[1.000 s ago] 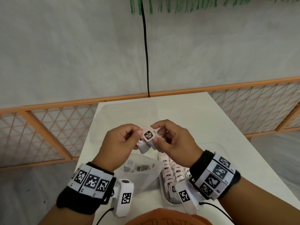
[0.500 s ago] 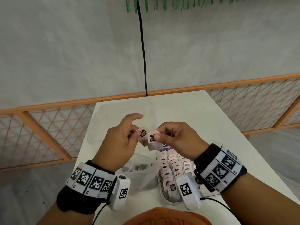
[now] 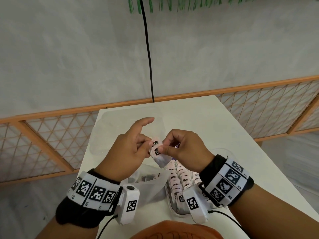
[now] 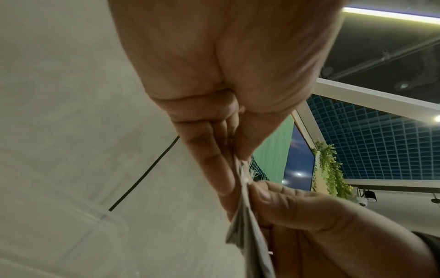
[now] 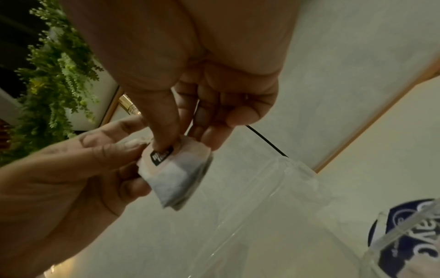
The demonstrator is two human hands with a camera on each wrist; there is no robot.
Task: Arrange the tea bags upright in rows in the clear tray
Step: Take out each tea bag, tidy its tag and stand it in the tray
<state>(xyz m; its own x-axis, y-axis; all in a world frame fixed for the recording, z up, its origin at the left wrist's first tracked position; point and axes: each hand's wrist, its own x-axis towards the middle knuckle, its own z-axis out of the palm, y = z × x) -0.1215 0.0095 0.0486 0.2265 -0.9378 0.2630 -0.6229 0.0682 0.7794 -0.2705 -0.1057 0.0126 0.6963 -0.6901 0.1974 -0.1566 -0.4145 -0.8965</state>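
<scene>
tea bags [image 3: 159,155]: white, pale pink tops, black labels (white lettering) | table [image 3: 215,128]: white | wristbands [image 3: 224,183]: black-and-white square markers

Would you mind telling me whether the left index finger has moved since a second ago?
Yes. The left hand has lifted its index finger off the tea bags; it now points out toward the table's far edge.

Held tea bags [image 3: 159,153] between left hand [image 3: 126,152] and right hand [image 3: 183,150], above table [image 3: 215,135]. Below them: plastic bag [image 3: 150,184] left, clear tray [image 3: 174,210] of upright tea bag rows [image 3: 180,178] right, side by side.
</scene>
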